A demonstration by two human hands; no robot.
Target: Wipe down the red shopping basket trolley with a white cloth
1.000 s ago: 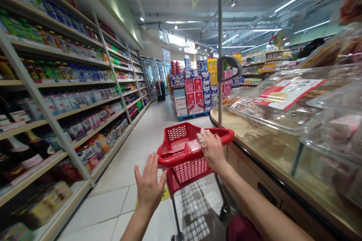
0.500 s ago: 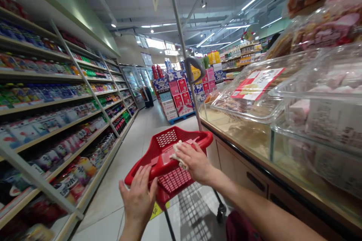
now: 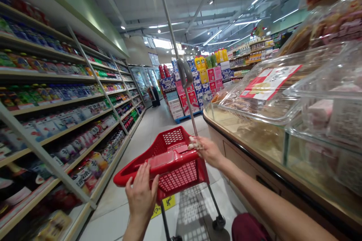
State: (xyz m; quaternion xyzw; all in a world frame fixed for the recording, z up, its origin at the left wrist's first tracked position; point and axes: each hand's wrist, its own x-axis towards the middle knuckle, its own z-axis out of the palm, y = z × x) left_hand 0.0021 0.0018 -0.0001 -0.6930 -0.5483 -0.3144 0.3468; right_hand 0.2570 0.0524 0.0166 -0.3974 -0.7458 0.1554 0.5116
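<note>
Left hand (image 3: pixel 141 196) is flat and open, fingers spread, palm pressed against the near rim of the red perforated plastic shopping basket (image 3: pixel 175 169) on its wheeled trolley frame; nothing gripped, just resting on the rim. Right hand (image 3: pixel 207 150) sits on the far right corner of that basket, fingers curled shut around a small crumpled white wad, paper or cloth, can't tell which (image 3: pixel 192 145), pressing it on the basket edge. Basket is tilted, its left end lower, directly ahead of both hands and between them. A grey metal pole with a curved grey handle (image 3: pixel 185 73) rises just behind the right hand, up past the top of frame. Right of the right arm, touching distance: a wood-fronted display counter with dark edge trim (image 3: pixel 249 158), topped with clear plastic lidded trays of baked goods (image 3: pixel 271 94), one with a red-and-white label. Left of the left hand: long grey supermarket shelving packed with bottles and packets (image 3: pixel 56 113). Well ahead of both hands: a stacked pallet of red and blue cartons (image 3: pixel 192 94) with yellow bottles on top, and a person in dark clothes (image 3: pixel 155 96) by the fridge doors. Under the hands, pale tiled floor (image 3: pixel 132 158) with a yellow sticker near the trolley post.
</note>
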